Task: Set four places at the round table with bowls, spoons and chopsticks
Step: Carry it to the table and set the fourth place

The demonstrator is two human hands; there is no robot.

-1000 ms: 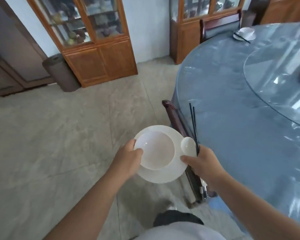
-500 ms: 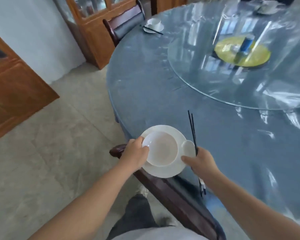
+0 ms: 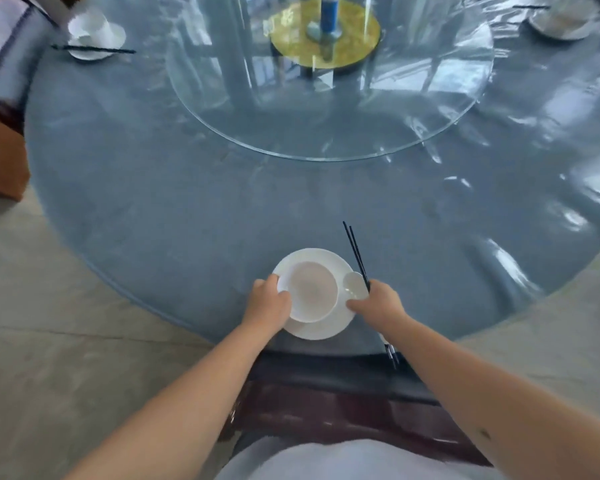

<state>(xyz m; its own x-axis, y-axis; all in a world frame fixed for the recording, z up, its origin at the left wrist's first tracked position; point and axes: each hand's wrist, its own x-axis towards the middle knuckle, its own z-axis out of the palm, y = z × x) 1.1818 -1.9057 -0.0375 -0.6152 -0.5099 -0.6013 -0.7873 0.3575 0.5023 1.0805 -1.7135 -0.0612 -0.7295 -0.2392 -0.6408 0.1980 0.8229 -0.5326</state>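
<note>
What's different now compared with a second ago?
The plate with its bowl and spoon has been carried from over the floor and chair to above the table edge. Unchanged: left hand grips plate and bowl, right hand holds chopsticks.

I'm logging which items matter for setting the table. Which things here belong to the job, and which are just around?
Job:
left hand gripping bowl and plate
right hand holding chopsticks, by spoon
table
set places, far left and far right

Around:
glass turntable
yellow disc
chair
</note>
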